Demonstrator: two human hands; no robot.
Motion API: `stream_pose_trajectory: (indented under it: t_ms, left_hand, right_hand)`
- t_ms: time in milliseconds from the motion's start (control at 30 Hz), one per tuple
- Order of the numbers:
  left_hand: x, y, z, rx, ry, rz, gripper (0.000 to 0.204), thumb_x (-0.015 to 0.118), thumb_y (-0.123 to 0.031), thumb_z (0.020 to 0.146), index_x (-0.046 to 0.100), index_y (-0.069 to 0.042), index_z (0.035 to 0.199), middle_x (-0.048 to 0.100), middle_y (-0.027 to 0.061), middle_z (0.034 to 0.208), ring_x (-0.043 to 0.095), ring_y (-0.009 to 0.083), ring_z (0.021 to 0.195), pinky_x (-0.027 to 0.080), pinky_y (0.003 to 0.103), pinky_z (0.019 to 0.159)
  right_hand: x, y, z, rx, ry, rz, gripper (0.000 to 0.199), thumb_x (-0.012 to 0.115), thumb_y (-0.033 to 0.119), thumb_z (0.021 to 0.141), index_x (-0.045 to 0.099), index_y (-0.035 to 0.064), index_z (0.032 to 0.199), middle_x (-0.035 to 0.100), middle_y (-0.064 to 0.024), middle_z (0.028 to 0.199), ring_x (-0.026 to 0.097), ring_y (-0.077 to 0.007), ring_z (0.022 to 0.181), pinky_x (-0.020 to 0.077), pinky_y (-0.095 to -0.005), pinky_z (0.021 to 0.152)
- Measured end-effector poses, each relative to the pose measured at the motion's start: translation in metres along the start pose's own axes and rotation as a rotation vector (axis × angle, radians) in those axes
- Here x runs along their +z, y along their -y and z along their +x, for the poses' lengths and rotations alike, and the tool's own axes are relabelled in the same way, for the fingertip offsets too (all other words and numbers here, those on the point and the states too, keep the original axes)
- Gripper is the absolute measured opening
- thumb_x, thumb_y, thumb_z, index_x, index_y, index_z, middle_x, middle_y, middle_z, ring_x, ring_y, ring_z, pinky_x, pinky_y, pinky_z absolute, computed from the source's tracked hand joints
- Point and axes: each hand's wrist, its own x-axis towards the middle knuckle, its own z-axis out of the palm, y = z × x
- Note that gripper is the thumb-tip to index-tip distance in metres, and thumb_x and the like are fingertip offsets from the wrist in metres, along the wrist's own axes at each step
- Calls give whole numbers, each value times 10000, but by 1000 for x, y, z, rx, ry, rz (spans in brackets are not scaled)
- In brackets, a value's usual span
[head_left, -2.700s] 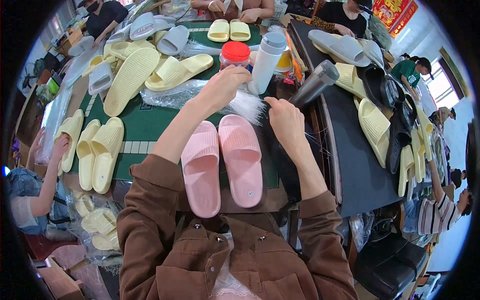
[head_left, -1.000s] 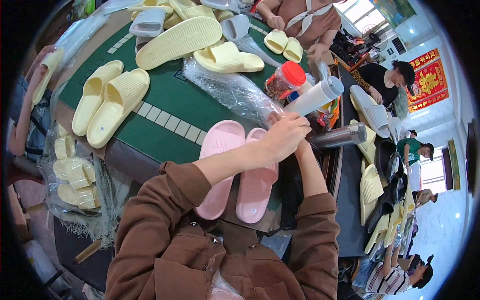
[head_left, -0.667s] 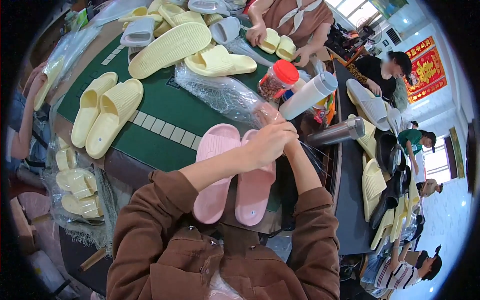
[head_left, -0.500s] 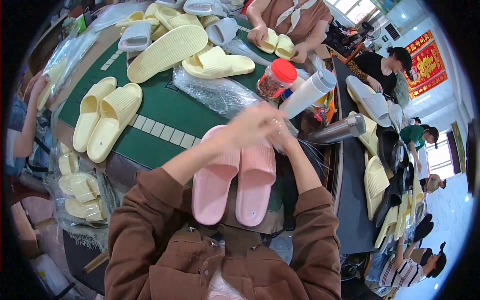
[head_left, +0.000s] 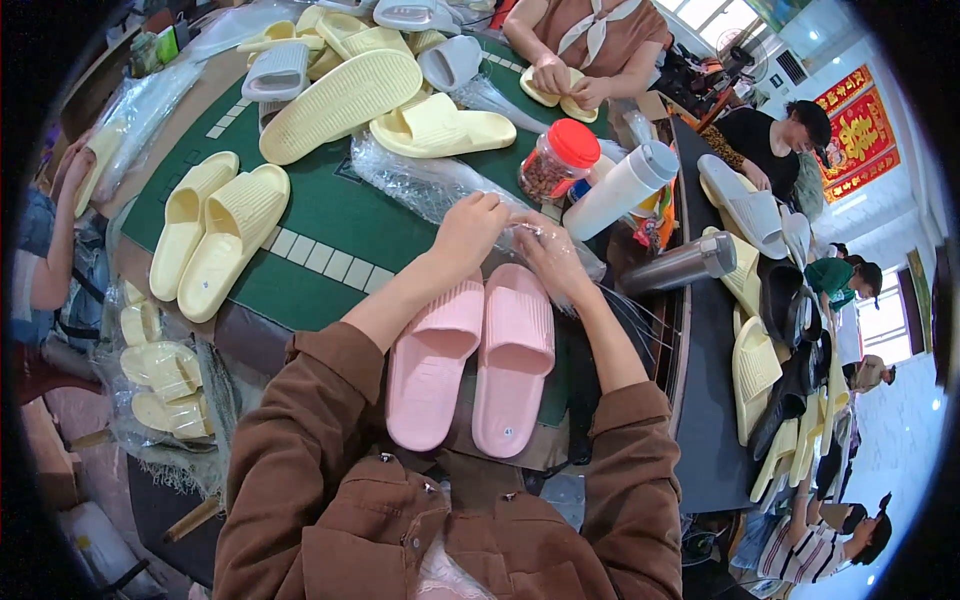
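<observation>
Two pink slippers (head_left: 478,362) lie side by side on the green table (head_left: 325,235) in front of me, toes pointing away. Just beyond their toes my left hand (head_left: 472,224) and my right hand (head_left: 549,255) meet on a clear plastic bag (head_left: 420,185) that stretches away to the upper left. Both hands pinch the crinkled film at its near end. My brown sleeves come in from the lower edge.
A yellow slipper pair (head_left: 212,232) lies at left, more yellow and grey slippers at the far side. A red-lidded jar (head_left: 555,160), a white bottle (head_left: 620,190) and a steel flask (head_left: 685,265) stand at right. Other people sit around the table.
My hands have stayed together over the pink slippers' toes and now grip the end of the plastic bag. The view has shifted slightly; the slippers have not moved.
</observation>
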Motion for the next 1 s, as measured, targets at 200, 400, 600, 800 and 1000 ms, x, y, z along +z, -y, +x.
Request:
stream_pose_trajectory:
  t_ms: [200, 400, 600, 800, 1000]
  left_hand:
    - [5, -4, -2, 72, -193, -32, 88, 617, -114, 778, 578, -39, 803, 576, 94, 866, 583, 285, 905, 486, 396, 778]
    - [9, 1, -5, 69, -98, 41, 107, 593, -110, 756, 560, -53, 840, 559, 95, 857, 581, 280, 888, 481, 392, 775]
    - [10, -1, -3, 41, -113, 67, 100, 559, -104, 758, 548, -59, 847, 556, 101, 864, 578, 286, 889, 481, 394, 766]
    - [8, 4, -6, 79, -162, -60, 96, 578, -114, 786, 540, -56, 852, 541, 104, 856, 566, 289, 898, 473, 398, 781]
    - [10, 1, -9, 65, -213, -120, 146, 611, -134, 781, 569, -56, 897, 558, 99, 894, 561, 290, 903, 469, 392, 792]
  right_hand:
    - [-3, -5, 0, 95, -27, 21, 183, 500, 90, 917, 594, 4, 1049, 555, -87, 785, 530, -156, 707, 450, -288, 659]
    - [0, -1, -1, 11, 19, -60, 188, 484, 79, 924, 591, 10, 1062, 552, -74, 787, 523, -154, 704, 447, -278, 659]
    - [-23, -6, -8, 80, 22, -78, 260, 491, 67, 893, 612, 25, 1119, 598, -82, 742, 563, -146, 643, 474, -289, 620]
    - [-16, -13, -6, 105, -21, -81, 192, 488, 62, 913, 612, -16, 1037, 634, -65, 764, 562, -116, 668, 466, -253, 634]
    - [-10, -9, -2, 122, -27, -15, 175, 508, 70, 902, 631, -26, 980, 648, -81, 787, 578, -135, 678, 478, -268, 644]
